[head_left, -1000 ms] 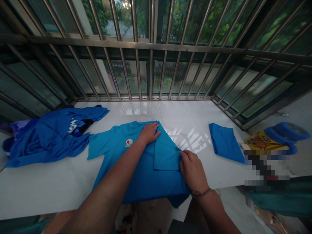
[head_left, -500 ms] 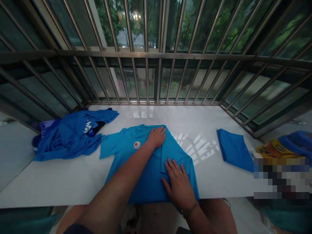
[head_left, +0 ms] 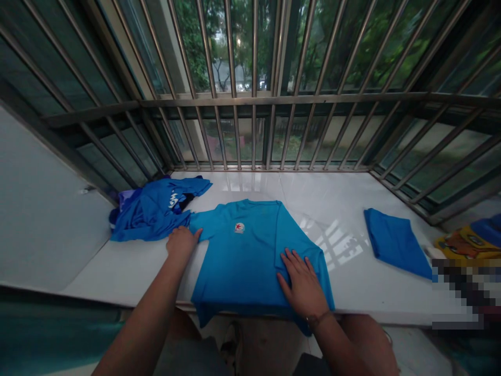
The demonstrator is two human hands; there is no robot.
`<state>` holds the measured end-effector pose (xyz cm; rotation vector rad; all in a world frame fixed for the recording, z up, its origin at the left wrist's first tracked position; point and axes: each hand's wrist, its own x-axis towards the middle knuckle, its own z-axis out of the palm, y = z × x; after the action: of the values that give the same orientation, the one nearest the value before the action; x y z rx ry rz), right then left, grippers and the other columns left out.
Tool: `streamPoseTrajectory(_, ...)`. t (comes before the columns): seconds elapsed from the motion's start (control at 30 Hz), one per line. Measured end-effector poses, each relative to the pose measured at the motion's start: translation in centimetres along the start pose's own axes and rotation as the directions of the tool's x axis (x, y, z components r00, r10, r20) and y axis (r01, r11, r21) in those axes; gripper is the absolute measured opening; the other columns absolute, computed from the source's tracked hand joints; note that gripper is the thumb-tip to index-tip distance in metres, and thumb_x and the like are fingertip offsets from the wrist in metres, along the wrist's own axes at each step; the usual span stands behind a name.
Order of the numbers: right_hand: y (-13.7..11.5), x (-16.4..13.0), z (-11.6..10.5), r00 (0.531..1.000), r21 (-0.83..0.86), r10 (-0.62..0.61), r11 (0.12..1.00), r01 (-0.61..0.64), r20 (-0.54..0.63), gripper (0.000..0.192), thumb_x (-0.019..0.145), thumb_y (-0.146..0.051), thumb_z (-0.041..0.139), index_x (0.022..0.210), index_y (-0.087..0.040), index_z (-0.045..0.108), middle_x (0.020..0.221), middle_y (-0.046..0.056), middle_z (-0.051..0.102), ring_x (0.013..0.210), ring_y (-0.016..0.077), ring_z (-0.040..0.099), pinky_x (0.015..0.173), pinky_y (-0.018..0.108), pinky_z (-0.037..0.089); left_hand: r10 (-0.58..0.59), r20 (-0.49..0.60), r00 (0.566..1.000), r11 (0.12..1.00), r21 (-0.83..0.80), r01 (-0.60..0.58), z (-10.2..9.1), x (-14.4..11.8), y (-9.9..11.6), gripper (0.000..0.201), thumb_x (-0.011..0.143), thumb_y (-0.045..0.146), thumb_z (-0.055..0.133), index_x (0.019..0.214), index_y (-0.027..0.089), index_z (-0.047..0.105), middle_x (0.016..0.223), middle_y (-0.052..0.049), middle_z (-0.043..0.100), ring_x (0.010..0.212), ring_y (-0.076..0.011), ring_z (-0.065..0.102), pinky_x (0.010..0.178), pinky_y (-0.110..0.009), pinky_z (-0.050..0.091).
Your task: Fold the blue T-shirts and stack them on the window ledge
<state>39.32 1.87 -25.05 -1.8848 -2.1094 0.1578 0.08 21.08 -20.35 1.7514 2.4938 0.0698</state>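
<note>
Turquoise T-shirt (head_left: 250, 256): spread front-up on the white desk (head_left: 344, 209), centre of view, small round badge (head_left: 239, 227) on the chest; its right side is folded inward over the body, its left sleeve lies extended toward the left; the hem hangs over the near edge of the desk. Left hand (head_left: 180, 244): resting at the tip of the left sleeve, fingers (head_left: 194, 236) curled down onto the fabric edge; whether they pinch the cloth or only press it cannot be told. Right hand (head_left: 303, 284): laid palm-down on the folded right portion near the hem, fingers (head_left: 291, 259) spread and flat, gripping nothing; a thin band at the wrist. Heap of darker blue garments (head_left: 154, 214): crumpled, at the left rear of the desk, just beside the sleeve. Folded blue cloth (head_left: 395, 241): flat, well apart to the right. Metal window bars (head_left: 254, 99): enclosing the desk on the far and lateral sides; greenery beyond.
</note>
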Motion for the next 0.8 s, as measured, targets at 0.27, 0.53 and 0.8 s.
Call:
streamPoseTrajectory(0.27,0.0,0.0,-0.1,1.0,-0.007,-0.006,1.0,0.005,-0.019,0.055,0.11,-0.046,0.051,0.159,-0.022,0.06,0.171,0.012,0.051,0.161,0.032,0.045,0.133,0.065,0.03,0.273,-0.027,0.962,0.932,-0.241,-0.271,-2.9,0.7,2.5,0.027,0.11,0.037,0.046,0.105,0.02,0.067,0.099,-0.011,0.079,0.096,-0.028,0.076,0.083,-0.035,0.055)
streamPoseTrajectory(0.53,0.8,-0.2,0.5,0.998,-0.009,-0.045,0.999,0.044,-0.053,0.055,0.11,-0.049,0.05,0.156,-0.022,0.063,0.168,0.012,0.054,0.159,0.0342,0.047,0.131,0.067,0.033,0.912,-0.253,0.324,0.242,-0.307,-0.92,-1.3,-8.7,2.0,0.02,0.103,0.039,0.069,0.119,0.027,0.068,0.148,-0.011,0.071,0.14,-0.0316,0.065,0.123,-0.052,0.047)
streamPoseTrajectory(0.8,-2.0,2.3,-0.9,0.991,0.039,-0.076,0.996,0.08,-0.111,0.04,0.112,-0.034,0.048,0.139,-0.019,0.073,0.137,0.016,0.074,0.129,0.0312,0.069,0.114,0.053,0.054,0.767,-0.163,0.621,0.563,-0.294,-0.772,3.4,-6.9,-3.5,0.056,0.094,0.018,0.063,0.15,0.021,0.061,0.146,-0.016,0.07,0.134,-0.0355,0.066,0.117,-0.055,0.052)
